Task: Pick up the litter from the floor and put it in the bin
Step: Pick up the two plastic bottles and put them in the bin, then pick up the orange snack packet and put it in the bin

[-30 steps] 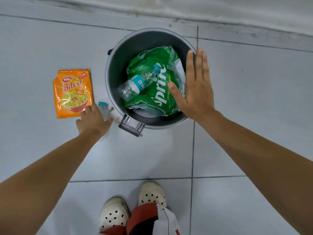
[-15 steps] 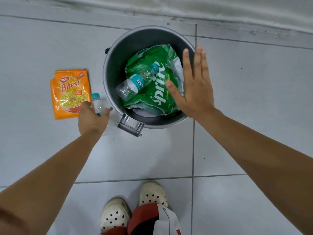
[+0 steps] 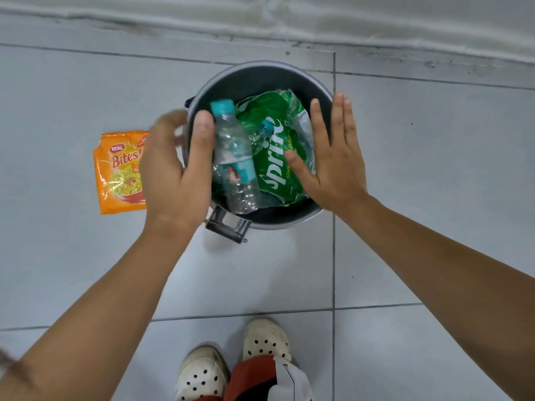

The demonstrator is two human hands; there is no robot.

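Our left hand [image 3: 173, 175] is spread, thumb only beside the bottle [image 3: 234, 157] over the bin [image 3: 289, 221]; our right hand [image 3: 333, 157] hovers flat, empty. The bottle could bounce out off piled litter. The packet [image 3: 121, 172] lies at nine o'clock.

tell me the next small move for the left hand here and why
Probably reach back for the orange snack packet. The clear bottle is already over the bin, the left hand looks open beside it, and the packet is the only litter seen on the floor.
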